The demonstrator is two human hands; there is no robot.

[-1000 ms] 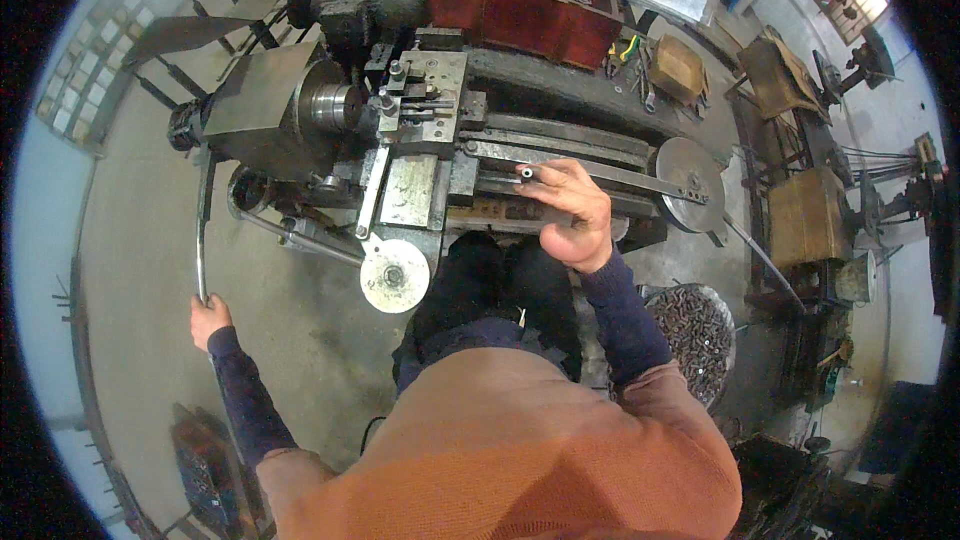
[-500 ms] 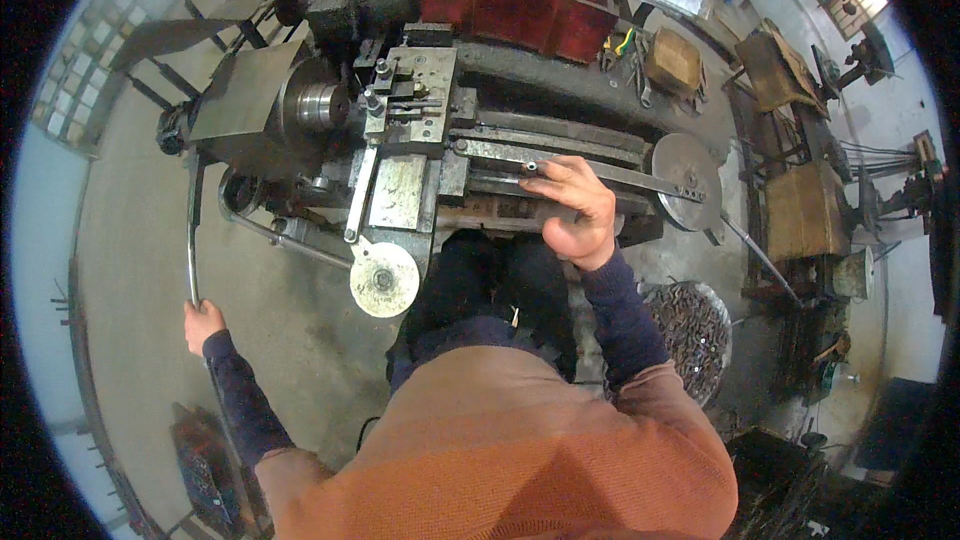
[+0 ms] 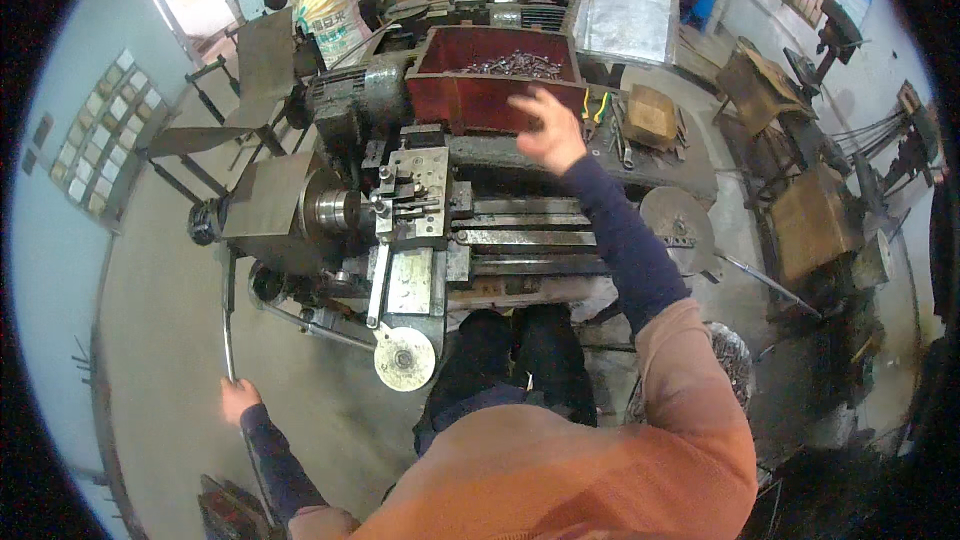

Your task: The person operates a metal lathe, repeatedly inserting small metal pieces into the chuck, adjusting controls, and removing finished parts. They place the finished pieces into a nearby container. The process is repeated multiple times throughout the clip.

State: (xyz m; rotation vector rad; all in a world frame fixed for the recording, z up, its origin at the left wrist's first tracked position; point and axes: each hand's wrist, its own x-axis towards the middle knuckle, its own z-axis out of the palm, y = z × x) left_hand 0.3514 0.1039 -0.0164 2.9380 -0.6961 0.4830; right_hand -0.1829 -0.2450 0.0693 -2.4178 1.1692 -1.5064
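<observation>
My left hand (image 3: 240, 400) is closed round a long metal lever (image 3: 228, 330) at the left of a small lathe. My right hand (image 3: 550, 135) is raised before the front wall of a red metal bin (image 3: 480, 105), its fingers bent and apart; I make out nothing in them. Inside the bin lies a heap of small metal parts (image 3: 520, 64). Between my arms is the lathe's tool slide (image 3: 418, 190), its tool facing the round chuck (image 3: 335, 210). A pale round disc (image 3: 404, 359) sits at the slide's near end.
A motor (image 3: 360, 95) stands left of the bin. Yellow-handled pliers (image 3: 598, 108), a wrench (image 3: 626, 145) and a brown box (image 3: 652, 115) lie to its right. A grey wheel (image 3: 675, 225) ends the bed. A basin of metal pieces (image 3: 735, 365) is partly behind my right arm.
My right hand has moved from over the lathe bed, with a small metal tube at its fingertips, up to the red bin. The view has tilted up; my left hand stays on the lever.
</observation>
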